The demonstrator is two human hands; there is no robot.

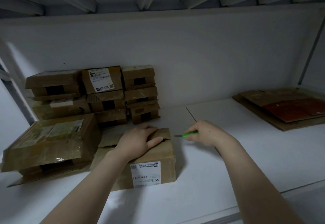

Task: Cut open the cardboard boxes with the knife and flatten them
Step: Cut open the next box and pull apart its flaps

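The left hand (139,142) presses flat on the cardboard box (140,160) on the tabletop (246,153). The right hand (204,133) grips the green knife (187,134), blade pointing left at the box's right edge, just beside it.

The plain brown cardboard box (158,155) carries a white shipping label (145,174) printed with black barcodes and text. The green-handled utility knife (190,133) has a grey blade. The stacked brown cardboard boxes (105,92) bear black patches; one has a white label. A reddish-brown sheet (295,107) lies on flattened brown cardboard (260,100). The shelf (228,162) is white.
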